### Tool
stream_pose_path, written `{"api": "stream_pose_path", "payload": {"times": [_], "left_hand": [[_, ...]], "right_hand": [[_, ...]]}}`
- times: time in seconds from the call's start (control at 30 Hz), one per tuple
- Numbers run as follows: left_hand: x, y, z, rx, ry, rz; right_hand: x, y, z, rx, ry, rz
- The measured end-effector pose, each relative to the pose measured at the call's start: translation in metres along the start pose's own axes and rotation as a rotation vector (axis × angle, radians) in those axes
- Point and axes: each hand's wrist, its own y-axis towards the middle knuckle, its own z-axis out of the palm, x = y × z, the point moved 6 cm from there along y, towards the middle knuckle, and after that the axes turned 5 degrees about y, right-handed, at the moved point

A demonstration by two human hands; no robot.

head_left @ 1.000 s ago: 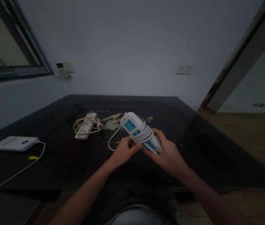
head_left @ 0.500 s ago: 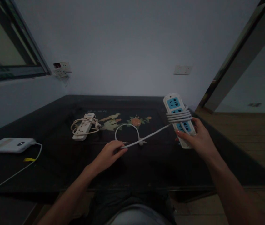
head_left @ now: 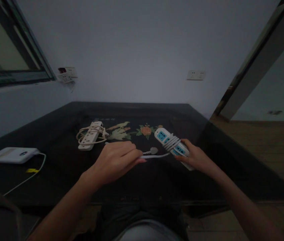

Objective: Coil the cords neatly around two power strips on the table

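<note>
My right hand [head_left: 194, 155] grips the lower end of a white power strip [head_left: 160, 134] with blue socket faces, tilted over the table. Several turns of its white cord [head_left: 171, 143] are wound around the middle of the strip. From these turns a length of cord runs left to my left hand [head_left: 118, 159], which pinches it between thumb and fingers. The cord's plug [head_left: 153, 150] shows just beyond that stretch. Part of the loose cord is hidden behind my left hand.
A second white power strip [head_left: 91, 136] lies at left with its cord looped around it. A white power bank [head_left: 12, 155] with a cable and a yellow tag [head_left: 32, 170] sits at the far left of the dark table [head_left: 64, 180]. Wall sockets [head_left: 196, 75] are behind.
My right hand has brought the strip left and down, tilting it more. My left hand has shifted slightly right, closer to the strip, and the cord between the hands is shorter.
</note>
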Motion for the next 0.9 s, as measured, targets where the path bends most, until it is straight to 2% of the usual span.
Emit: {"api": "stream_pose_path", "payload": {"times": [0.27,0.4,0.53,0.73,0.9], "left_hand": [[0.025,0.008,-0.015,-0.008,-0.036,-0.056],[0.037,0.004,-0.02,-0.024,-0.057,-0.112],[0.048,-0.003,-0.022,-0.03,-0.08,-0.198],[0.052,-0.007,-0.021,-0.028,-0.084,-0.262],[0.038,0.003,-0.019,-0.017,-0.08,-0.152]], "right_hand": [[0.03,-0.019,0.028,0.181,0.054,-0.062],[0.034,-0.023,0.036,0.313,0.289,-0.078],[0.029,-0.03,0.038,0.484,0.584,0.072],[0.019,-0.037,0.033,0.485,0.729,0.208],[0.015,-0.034,0.042,0.484,0.696,0.236]]}}
